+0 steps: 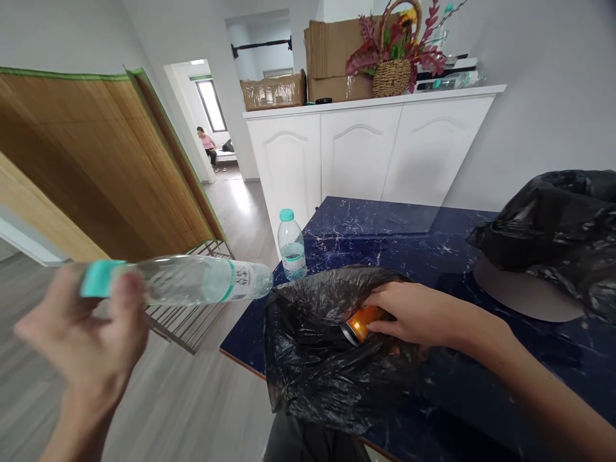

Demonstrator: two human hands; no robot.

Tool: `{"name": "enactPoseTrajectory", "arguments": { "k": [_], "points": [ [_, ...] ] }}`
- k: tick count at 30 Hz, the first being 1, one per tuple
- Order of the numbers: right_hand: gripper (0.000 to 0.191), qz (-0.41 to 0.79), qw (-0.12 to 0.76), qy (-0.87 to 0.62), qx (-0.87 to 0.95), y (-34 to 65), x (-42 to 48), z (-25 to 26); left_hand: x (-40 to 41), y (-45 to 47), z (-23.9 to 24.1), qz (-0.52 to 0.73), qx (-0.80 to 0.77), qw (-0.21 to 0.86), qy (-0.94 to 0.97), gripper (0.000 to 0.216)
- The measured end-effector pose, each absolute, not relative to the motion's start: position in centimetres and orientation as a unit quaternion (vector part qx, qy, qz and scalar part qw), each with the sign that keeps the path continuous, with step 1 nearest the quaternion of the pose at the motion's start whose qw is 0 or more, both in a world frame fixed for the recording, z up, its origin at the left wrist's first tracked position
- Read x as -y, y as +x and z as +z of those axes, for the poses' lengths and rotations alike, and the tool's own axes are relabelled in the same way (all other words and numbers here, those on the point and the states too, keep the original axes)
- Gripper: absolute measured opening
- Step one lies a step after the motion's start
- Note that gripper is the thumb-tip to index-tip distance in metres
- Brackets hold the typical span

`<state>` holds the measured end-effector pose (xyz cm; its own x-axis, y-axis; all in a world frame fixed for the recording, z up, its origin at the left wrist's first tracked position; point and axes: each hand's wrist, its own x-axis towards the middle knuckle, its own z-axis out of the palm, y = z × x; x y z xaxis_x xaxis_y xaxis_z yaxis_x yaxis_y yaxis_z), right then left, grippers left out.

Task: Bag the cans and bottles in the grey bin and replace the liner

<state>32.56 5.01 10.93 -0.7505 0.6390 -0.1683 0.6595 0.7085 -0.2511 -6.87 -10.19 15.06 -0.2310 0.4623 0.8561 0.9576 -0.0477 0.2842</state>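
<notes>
My left hand (103,327), somewhat blurred, grips a clear plastic bottle (192,280) by its turquoise cap. The bottle lies sideways in the air, its base pointing right toward the bag. My right hand (404,311) is closed round an orange can (362,323) at the mouth of a black plastic bag (332,378). Part of the can is hidden by my fingers and the bag. Behind the bag, a second clear bottle (292,247) with a turquoise cap stands upright near the table's left edge.
The dark blue marbled table (380,224) carries a bin lined with black plastic (553,237) at right. Behind stands a white cabinet (360,147) with cardboard boxes (274,92) and a flower basket (392,78). A bamboo mat (96,167) and metal rack (185,324) are at left. A person (206,142) sits in the far room.
</notes>
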Motion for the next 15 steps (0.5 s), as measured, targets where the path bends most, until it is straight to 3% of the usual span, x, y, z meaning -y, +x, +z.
{"name": "enactPoseTrajectory", "arguments": {
  "k": [2,8,15],
  "points": [
    [0.035,-0.16,0.042,0.349,-0.922,32.7,-4.8,11.1,6.5,-5.0,15.2,-0.419,0.642,0.306,-0.565,0.029],
    [0.065,-0.165,0.086,0.361,-0.914,32.2,-4.4,11.6,0.6,-2.4,13.7,-0.288,0.674,0.258,-0.629,0.04],
    [0.058,-0.144,0.086,0.332,-0.928,31.4,-4.2,10.9,-2.8,-1.9,13.1,-0.242,0.675,0.242,-0.653,0.044]
  ]
}}
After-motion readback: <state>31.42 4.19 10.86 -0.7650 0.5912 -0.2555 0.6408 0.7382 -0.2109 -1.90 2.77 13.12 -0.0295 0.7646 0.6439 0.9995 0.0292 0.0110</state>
